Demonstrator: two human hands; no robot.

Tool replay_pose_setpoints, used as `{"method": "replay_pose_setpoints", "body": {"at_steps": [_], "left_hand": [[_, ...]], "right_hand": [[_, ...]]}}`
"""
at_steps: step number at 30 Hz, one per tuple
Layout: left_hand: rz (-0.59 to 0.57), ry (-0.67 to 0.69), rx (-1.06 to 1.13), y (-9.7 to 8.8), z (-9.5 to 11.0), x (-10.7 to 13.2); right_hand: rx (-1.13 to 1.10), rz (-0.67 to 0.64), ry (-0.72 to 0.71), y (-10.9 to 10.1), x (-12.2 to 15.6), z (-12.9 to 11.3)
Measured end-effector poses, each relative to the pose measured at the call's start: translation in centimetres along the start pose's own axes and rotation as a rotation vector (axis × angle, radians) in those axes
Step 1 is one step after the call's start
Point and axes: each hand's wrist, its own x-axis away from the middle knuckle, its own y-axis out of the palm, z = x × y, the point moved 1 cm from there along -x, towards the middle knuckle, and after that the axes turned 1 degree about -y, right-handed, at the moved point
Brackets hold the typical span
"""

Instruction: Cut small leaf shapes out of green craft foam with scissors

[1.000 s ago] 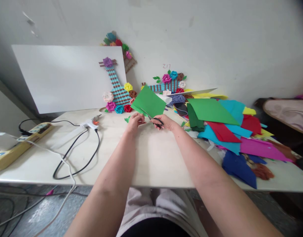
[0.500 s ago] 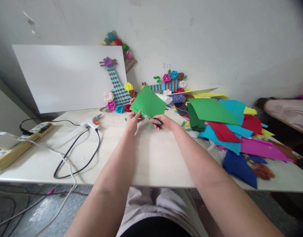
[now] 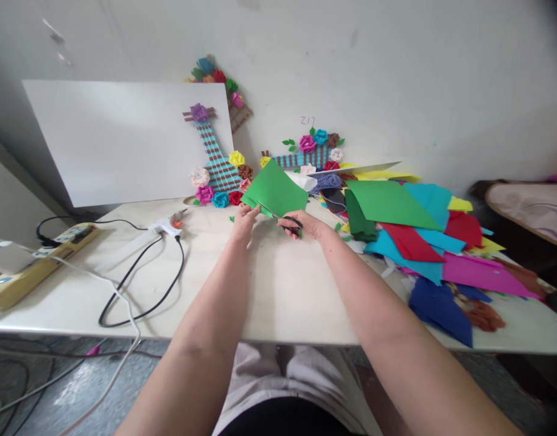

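Note:
My left hand (image 3: 244,221) pinches the lower left edge of a green paper sheet (image 3: 278,188), holding it tilted up above the table (image 3: 278,290). My right hand (image 3: 306,224) grips black-handled scissors (image 3: 283,219), fingers through the loops. The blades point left and up into the bottom edge of the green sheet, between my two hands. A small green scrap (image 3: 232,218) lies on the table just left of my left hand.
A heap of coloured paper sheets (image 3: 424,242) covers the table's right side. A glue gun (image 3: 167,226) with a black cord (image 3: 137,290) and a power strip (image 3: 37,260) lie at left. Paper-flower guitar crafts (image 3: 217,163) and a white board (image 3: 124,142) lean on the wall.
The green sheet has turned slightly and lifted a little. My left hand shifted its pinch up along the edge. The scissors stay in the cut.

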Motion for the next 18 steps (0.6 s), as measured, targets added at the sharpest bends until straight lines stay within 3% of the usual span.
{"method": "replay_pose_setpoints", "body": {"at_steps": [18], "left_hand": [[-0.003,-0.045,0.038,-0.38,0.07,0.14]], "right_hand": [[0.064,-0.032,-0.069,0.02,-0.37,0.63]]}}
